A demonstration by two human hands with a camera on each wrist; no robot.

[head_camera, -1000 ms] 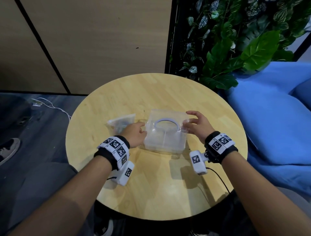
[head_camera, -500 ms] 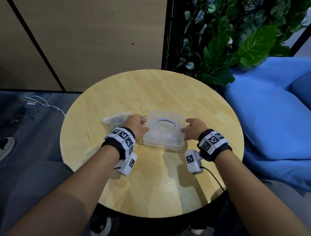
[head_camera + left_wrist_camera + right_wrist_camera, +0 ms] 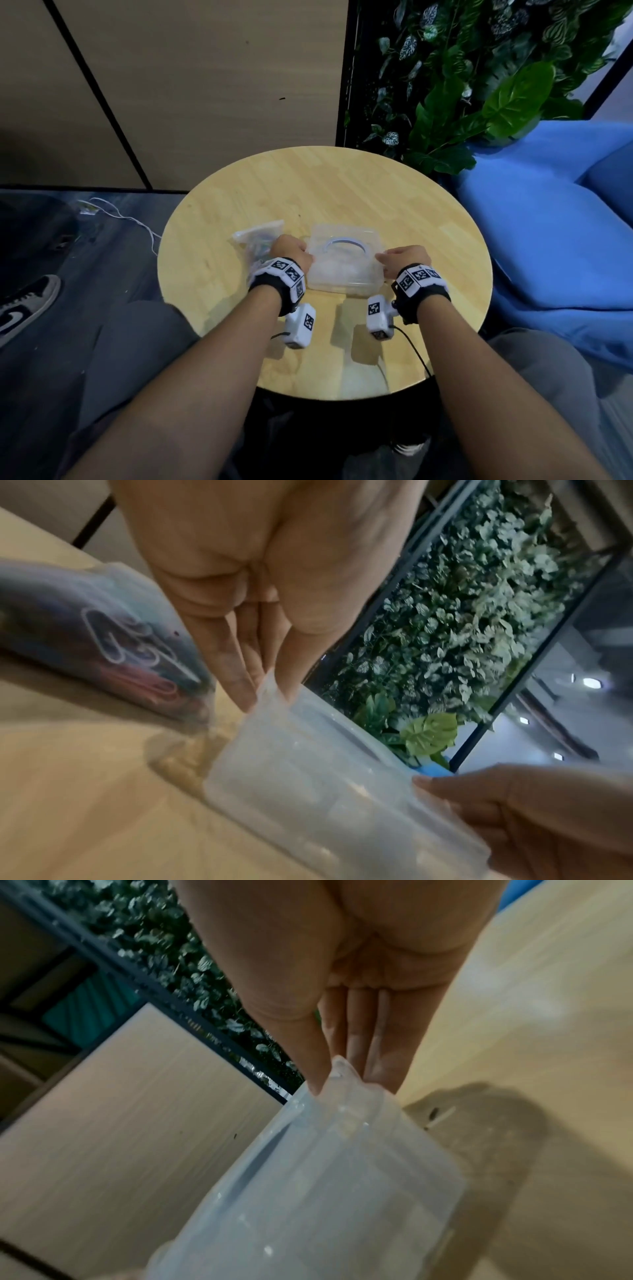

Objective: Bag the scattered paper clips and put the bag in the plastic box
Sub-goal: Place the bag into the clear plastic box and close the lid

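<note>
- The left hand (image 3: 291,255) pinches the left rim tab of the plastic box (image 3: 346,262): in the left wrist view its thumb lies on one face of the tab and its fingertips (image 3: 240,688) on the other.
- The right hand (image 3: 407,260) does the same on the opposite side, thumb and fingers (image 3: 373,1053) closed on a small rounded tab at the box's rim.
- The box is a squarish tub of cloudy, see-through plastic with rounded corners and smooth walls; a pale ring-shaped handle (image 3: 346,244) lies flat on its lid.
- The bag (image 3: 258,241) lies on the table just left of the box, partly behind the left hand. It is thin, clear and crinkled, and coloured paper clips (image 3: 133,653) show through it, white, red and blue wire loops.
- The table (image 3: 342,185) is round, of pale wood with fine straight grain and a thin dark edge. The box sits near its middle, with bare wood beyond it and on the near side under the wrists.
- Off the right edge a blue cushion (image 3: 534,240) comes close to the table; leafy plants (image 3: 479,89) stand behind, and a tan panelled wall (image 3: 205,85) lies further back.
- A sneaker (image 3: 24,308) and a white cable (image 3: 120,216) lie on the dark floor to the left.
</note>
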